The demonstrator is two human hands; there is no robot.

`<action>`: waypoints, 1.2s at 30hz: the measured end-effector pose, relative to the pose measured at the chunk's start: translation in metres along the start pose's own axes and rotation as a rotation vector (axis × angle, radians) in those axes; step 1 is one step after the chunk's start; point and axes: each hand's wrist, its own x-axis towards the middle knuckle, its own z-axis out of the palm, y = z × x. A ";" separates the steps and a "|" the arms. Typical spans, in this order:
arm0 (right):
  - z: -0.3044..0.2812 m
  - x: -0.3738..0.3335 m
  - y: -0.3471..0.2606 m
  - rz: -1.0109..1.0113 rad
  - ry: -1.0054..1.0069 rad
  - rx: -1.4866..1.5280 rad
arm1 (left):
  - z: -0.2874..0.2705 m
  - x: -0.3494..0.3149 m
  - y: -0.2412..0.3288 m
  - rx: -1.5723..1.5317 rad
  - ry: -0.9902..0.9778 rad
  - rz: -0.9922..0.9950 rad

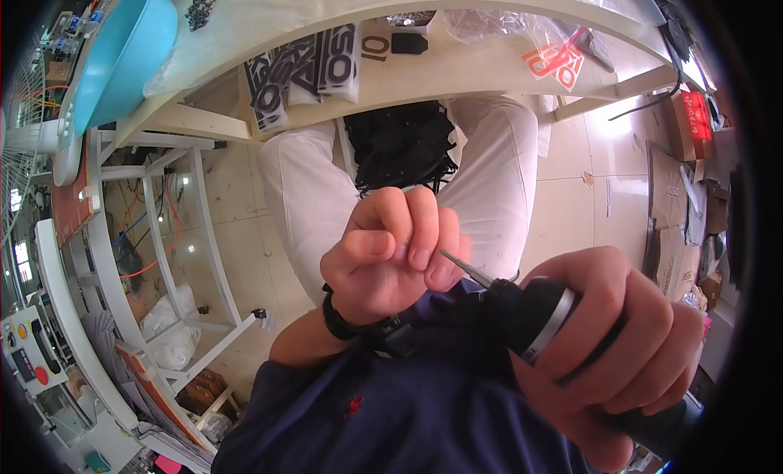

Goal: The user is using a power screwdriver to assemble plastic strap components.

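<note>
A right hand (624, 331) wraps firmly around a black power screwdriver (532, 308) before a navy shirt (359, 437); the left hand (390, 258) curls half-open beside its slim bit (468, 268), holding what, if anything, I cannot tell from here. Steadiness should keep metal off skin.

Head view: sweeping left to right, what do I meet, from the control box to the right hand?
Control box with a red button, blue basin, black-and-white printed packages, left hand, pointed metal tip of the handheld tool, right hand gripping that tool's black body.
</note>
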 end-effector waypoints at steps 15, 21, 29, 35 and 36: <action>0.014 -0.018 -0.028 0.104 -0.089 -0.104 | -0.002 0.001 -0.002 -0.209 -0.082 -0.013; -0.017 0.008 -0.019 0.246 -0.482 0.135 | -0.004 0.004 0.001 -0.196 -0.087 -0.007; 0.008 -0.008 0.013 -0.048 0.080 -0.106 | -0.009 0.013 -0.001 -0.121 0.000 0.031; -0.015 -0.011 0.012 -0.080 0.022 -0.172 | -0.018 0.022 0.021 0.210 0.100 -0.037; -0.021 -0.011 0.012 -0.077 -0.001 -0.133 | -0.017 0.029 0.023 0.252 0.097 -0.030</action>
